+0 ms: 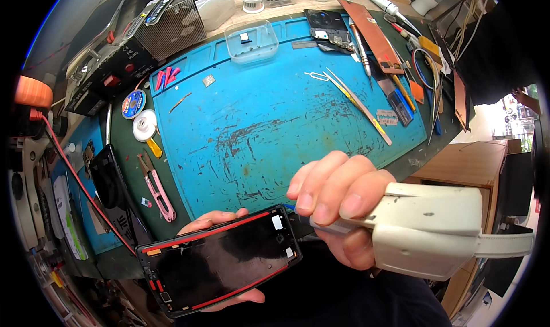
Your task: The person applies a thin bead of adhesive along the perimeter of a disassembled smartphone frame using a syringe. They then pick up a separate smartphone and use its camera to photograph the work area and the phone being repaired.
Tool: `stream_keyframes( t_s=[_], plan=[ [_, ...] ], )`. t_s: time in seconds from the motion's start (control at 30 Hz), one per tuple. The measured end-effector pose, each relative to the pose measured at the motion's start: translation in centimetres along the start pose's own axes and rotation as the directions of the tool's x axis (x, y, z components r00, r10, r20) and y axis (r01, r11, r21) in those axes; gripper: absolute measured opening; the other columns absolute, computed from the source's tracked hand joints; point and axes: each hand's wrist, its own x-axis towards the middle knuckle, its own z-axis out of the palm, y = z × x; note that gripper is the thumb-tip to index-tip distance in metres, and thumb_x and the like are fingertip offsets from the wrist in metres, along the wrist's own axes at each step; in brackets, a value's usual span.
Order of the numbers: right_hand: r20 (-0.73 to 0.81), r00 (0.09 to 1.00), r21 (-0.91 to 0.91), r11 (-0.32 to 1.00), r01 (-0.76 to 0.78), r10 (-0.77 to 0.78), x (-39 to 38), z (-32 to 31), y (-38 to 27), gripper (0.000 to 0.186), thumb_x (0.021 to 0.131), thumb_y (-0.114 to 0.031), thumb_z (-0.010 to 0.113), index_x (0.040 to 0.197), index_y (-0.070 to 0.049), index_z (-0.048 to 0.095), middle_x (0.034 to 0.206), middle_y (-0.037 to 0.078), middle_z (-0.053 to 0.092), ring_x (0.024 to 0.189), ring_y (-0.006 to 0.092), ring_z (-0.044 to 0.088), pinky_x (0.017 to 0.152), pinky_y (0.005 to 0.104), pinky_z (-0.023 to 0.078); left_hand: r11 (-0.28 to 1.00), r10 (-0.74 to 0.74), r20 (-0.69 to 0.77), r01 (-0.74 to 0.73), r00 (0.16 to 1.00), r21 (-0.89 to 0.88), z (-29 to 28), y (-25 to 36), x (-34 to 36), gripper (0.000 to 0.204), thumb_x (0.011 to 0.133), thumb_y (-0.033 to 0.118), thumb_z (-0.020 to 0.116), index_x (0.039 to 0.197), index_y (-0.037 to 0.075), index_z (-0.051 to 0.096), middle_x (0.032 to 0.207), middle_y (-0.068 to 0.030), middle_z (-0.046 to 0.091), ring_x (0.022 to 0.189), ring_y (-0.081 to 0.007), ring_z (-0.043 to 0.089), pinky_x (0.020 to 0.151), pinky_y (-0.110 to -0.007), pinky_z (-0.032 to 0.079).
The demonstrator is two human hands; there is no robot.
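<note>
blue work mat (258, 126), left hand (220, 258) gripping phone frame (220, 261), right hand (338, 204) gripping white tool (429, 232)

Left hand (220, 258) cradles black phone frame (220, 261) just below blue mat (275, 115); right hand (338, 204) grips white tool (429, 235), its tip at the frame's right end; pink cutters (156, 186) left of mat.

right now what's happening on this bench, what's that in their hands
A person is working on a phone at a repair bench. The left hand cradles a black phone frame with red edge strips from underneath, held above the near edge of the blue work mat. The right hand grips an off-white handheld tool, its front end close to the frame's upper right corner. Tweezers, pink snips and a clear tray lie unused on the bench.
</note>
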Motion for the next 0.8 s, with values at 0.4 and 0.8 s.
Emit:
stream_keyframes(
  t_s=[0.4,0.8],
  plan=[
    [0.022,1.0,0.001,1.0,-0.005,0.005,0.0,-0.1,0.0,0.019,0.099,-0.016,0.065,0.114,-0.011,0.055,0.102,0.006,0.06,0.095,0.0226,0.06,0.087,0.0403,0.05,1.0,-0.01,-0.006,0.01,1.0,-0.011,0.3,0.2,0.1,0.115,0.067,0.018,0.098,0.155,0.008,0.026,0.15,-0.016,0.04,0.141,-0.029,0.047,0.115,-0.046,0.043],
    [0.125,0.992,-0.081,0.996,0.027,-0.016,0.2,-0.3,-0.2,0.02,0.1,-0.026,0.067,0.109,-0.013,0.054,0.099,0.005,0.06,0.089,0.0199,0.059,0.08,0.0355,0.051,0.956,-0.018,-0.049,0.032,0.999,0.293,1.8,0.7,-1.1,0.131,0.052,0.036,0.104,0.153,0.008,0.026,0.141,-0.0177,0.047,0.135,-0.0275,0.052,0.111,-0.041,0.046]
  ],
)
